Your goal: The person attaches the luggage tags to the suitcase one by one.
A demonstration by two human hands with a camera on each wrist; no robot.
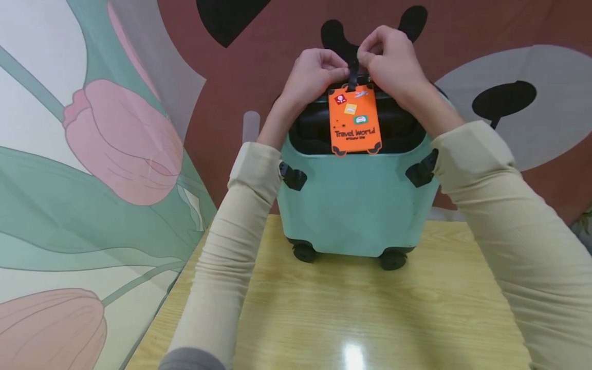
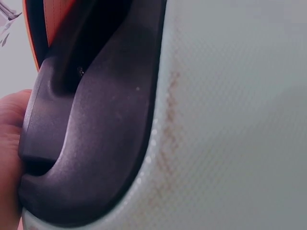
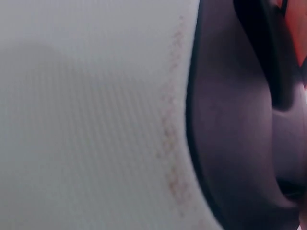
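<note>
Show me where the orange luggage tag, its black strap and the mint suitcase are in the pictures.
orange luggage tag (image 1: 355, 126), head view, on its printed face.
black strap (image 1: 353, 77), head view, on the part between both hands.
mint suitcase (image 1: 356, 205), head view, on its front shell.

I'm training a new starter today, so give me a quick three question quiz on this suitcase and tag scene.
1. True or false: the orange tag lies flat on the wooden table.
2. Multiple choice: what do the left hand and right hand pinch? A) a wheel B) the tag's black strap C) a sleeve
3. Fill the gap: the mint suitcase rests on the ____.

Key:
1. False; it hangs at the suitcase's top, over the black handle recess.
2. B
3. table
</note>
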